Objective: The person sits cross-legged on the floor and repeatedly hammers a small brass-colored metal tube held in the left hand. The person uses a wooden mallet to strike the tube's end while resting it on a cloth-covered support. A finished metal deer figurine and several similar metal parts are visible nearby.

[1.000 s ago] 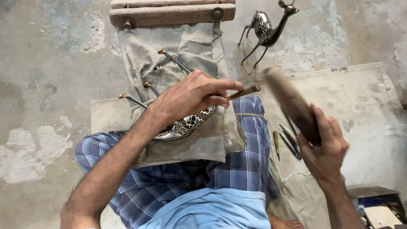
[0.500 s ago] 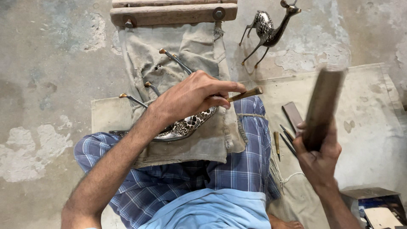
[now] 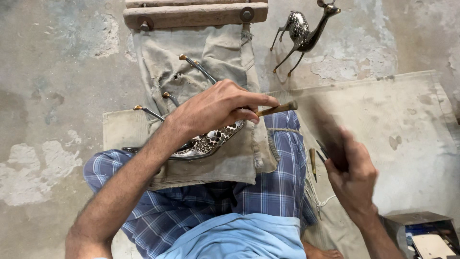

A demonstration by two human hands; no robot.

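Floor: bare grey concrete floor (image 3: 57, 96), patched and flaking, under everything.
Mat: pale canvas mat (image 3: 407, 124) spread on the floor at the right, stained in spots.
Lap cloth: worn beige canvas cloth (image 3: 225, 52) hanging from a far brown wooden bar (image 3: 191, 14) and running down over the person's blue checked lap (image 3: 282, 192).
Workpiece: silver embossed metal piece with a dark patterned surface (image 3: 211, 141), lying on the lap cloth, partly under the left hand; thin metal legs with brass tips stick out on its far left side.
Figure: silver metal deer figurine (image 3: 302, 33) standing on the floor, far right of the cloth, well apart from both hands.
Left hand: left hand (image 3: 215, 110) with fingers pressed together, pinching a thin brass-coloured chisel rod (image 3: 275, 108) whose free end points right; the hand rests over the workpiece.
Right hand: right hand (image 3: 354, 172) closed around a dark wooden mallet block (image 3: 326, 129), blurred, just right of the chisel's end.
Spare tools: small dark punches (image 3: 314, 160) lying on the mat just beside the right hand.
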